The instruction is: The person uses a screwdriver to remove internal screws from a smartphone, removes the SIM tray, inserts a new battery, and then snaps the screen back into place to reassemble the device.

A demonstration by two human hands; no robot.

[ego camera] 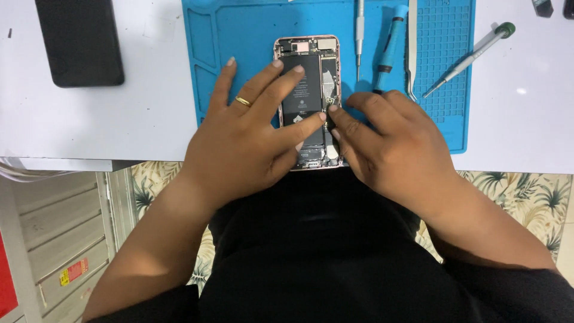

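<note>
An opened phone [308,57] with a rose-gold frame lies on a blue work mat [239,36], its black battery and circuit parts showing. My left hand [251,131], a gold ring on one finger, rests flat over the phone's left and lower part, fingers spread on the battery. My right hand [388,143] sits at the phone's right edge, with its fingertips pinched at a small part near the middle of the board. Whether something tiny is held between those fingertips I cannot tell.
On the mat to the right lie a slim grey screwdriver [359,33], a blue-handled screwdriver [388,45] and metal tweezers [412,48]. A green-capped screwdriver [472,57] lies across the mat's right edge. A black slab-shaped device [78,39] sits on the white table [89,119] at far left.
</note>
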